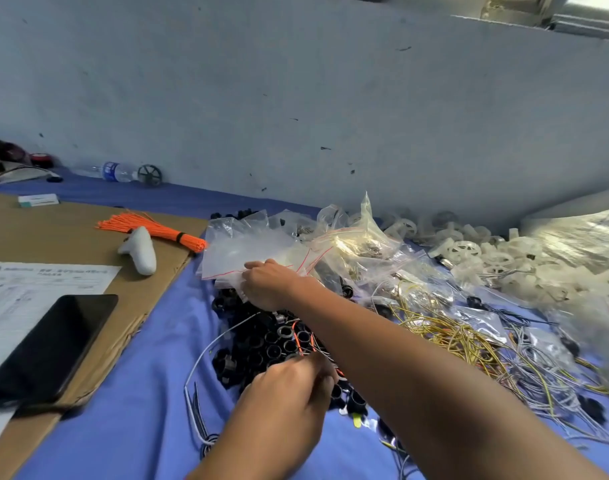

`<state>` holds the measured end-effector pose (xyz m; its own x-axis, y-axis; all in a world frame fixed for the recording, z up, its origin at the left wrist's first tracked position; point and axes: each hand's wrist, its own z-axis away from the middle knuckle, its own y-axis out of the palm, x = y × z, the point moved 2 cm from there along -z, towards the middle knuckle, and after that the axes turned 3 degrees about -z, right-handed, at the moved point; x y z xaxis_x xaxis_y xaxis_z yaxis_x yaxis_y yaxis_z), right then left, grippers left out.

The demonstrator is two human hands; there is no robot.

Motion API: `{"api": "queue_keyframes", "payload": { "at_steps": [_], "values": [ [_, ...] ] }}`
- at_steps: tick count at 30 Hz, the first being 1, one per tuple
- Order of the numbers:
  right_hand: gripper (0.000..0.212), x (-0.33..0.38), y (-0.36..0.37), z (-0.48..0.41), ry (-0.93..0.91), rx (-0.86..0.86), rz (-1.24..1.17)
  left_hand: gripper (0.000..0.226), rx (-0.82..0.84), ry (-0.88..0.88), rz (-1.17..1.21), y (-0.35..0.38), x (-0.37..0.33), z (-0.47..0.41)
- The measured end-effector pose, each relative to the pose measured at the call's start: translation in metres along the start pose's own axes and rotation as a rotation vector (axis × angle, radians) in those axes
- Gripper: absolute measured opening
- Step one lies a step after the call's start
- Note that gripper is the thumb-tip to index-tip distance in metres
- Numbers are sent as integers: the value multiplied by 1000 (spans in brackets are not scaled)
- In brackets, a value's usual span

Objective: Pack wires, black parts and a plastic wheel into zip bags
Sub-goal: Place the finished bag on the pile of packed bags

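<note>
My right hand [269, 283] reaches across the blue cloth and pinches the lower edge of a clear zip bag [240, 251] on a stack of empty bags with red seal lines. Nearer to me, my left hand [291, 388] is curled round a few thin wires [206, 355], white and orange, above a heap of black ring-shaped parts [261, 341]. A tangle of yellow and grey wires [469, 344] spreads to the right. White plastic wheels [486, 258] are piled at the back right.
A cardboard sheet [71, 230] at the left carries a black phone [50, 344], a printed paper [29, 285], a white controller [140, 251] and a tied orange wire bundle [157, 230]. A water bottle [116, 172] lies by the wall. Filled bags [361, 244] sit behind the stack.
</note>
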<state>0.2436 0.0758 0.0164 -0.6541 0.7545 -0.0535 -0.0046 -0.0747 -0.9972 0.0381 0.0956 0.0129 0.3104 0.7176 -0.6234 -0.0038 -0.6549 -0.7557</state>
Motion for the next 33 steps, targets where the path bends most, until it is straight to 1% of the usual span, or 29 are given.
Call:
{"api": "queue_keyframes", "payload": {
  "at_steps": [3, 5, 6, 8, 11, 13, 14, 15, 16, 17, 19, 21, 23, 24, 27, 30, 32, 33],
  "values": [
    [24, -1, -8, 8, -9, -103, 18, 3, -13, -16, 45, -2, 0, 1],
    [20, -2, -20, 20, 4, -195, -35, 7, -76, -36, 73, -5, 1, 0],
    [18, -2, -27, 29, 1, -250, -55, 8, -135, -44, 85, -8, 0, -1],
    [18, -3, -40, 52, -4, -367, -84, 11, -311, -64, 107, -17, -2, -1],
    [21, -2, -45, 107, -17, -520, -131, 15, -671, -62, 152, -32, -4, 2],
    [23, 1, -32, 149, 1, -567, -138, 10, -897, 9, 58, -38, -9, 7],
    [25, 4, -22, 169, 27, -575, -138, 12, -958, 50, -14, -38, -13, 8],
    [30, 7, -10, 188, 59, -576, -138, 16, -967, 91, -86, -35, -17, 8],
    [37, 11, 2, 206, 91, -573, -143, 19, -924, 118, -145, -30, -20, 8],
    [43, 15, 14, 221, 122, -565, -157, 23, -840, 137, -199, -23, -22, 6],
    [51, 26, 31, 245, 191, -569, -195, 28, -598, 173, -303, -6, -23, 4],
    [52, 33, 40, 259, 228, -614, -186, 26, -377, 180, -378, 11, -18, 2],
    [47, 38, 47, 267, 229, -678, -149, 40, -234, 123, -330, 22, -12, 0],
    [48, 41, 51, 269, 228, -704, -134, 42, -216, 83, -290, 23, -11, 0],
    [43, 46, 60, 272, 218, -758, -141, 39, -259, 46, -226, 22, -9, -1],
    [42, 50, 58, 274, 218, -756, -148, 40, -163, 21, -289, 26, -6, -2],
    [40, 52, 53, 275, 219, -758, -99, 31, -119, -9, -297, 27, -9, -2],
    [38, 52, 53, 276, 205, -788, -59, 25, -116, -36, -298, 28, -10, -4]
  ]
}}
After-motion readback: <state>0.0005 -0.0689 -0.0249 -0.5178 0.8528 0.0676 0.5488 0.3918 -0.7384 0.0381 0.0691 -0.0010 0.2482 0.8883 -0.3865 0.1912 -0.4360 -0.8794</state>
